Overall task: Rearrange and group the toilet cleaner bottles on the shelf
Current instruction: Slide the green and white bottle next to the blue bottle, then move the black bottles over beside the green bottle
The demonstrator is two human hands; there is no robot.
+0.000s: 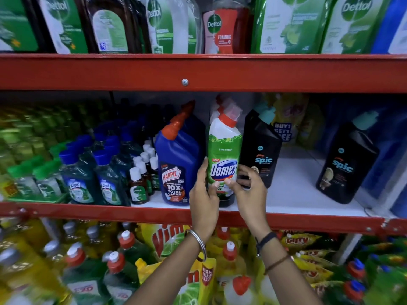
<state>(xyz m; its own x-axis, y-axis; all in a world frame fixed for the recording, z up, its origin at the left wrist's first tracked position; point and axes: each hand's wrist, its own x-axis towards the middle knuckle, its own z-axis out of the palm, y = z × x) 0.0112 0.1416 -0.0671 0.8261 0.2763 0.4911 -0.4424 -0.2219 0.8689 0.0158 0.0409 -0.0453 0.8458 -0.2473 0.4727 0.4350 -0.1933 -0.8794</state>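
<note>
Shelf point(297, 194): Harpic point(178, 164), Domex point(223, 155), Spic btl point(261, 150).

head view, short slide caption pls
Both hands, left and right, grip a Domex bottle between Harpic bottle and Spic bottle.

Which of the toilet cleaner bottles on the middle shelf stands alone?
The black Spic bottle at far right. The Harpic bottle, Domex bottle and other Spic bottle stand clustered together.
</note>
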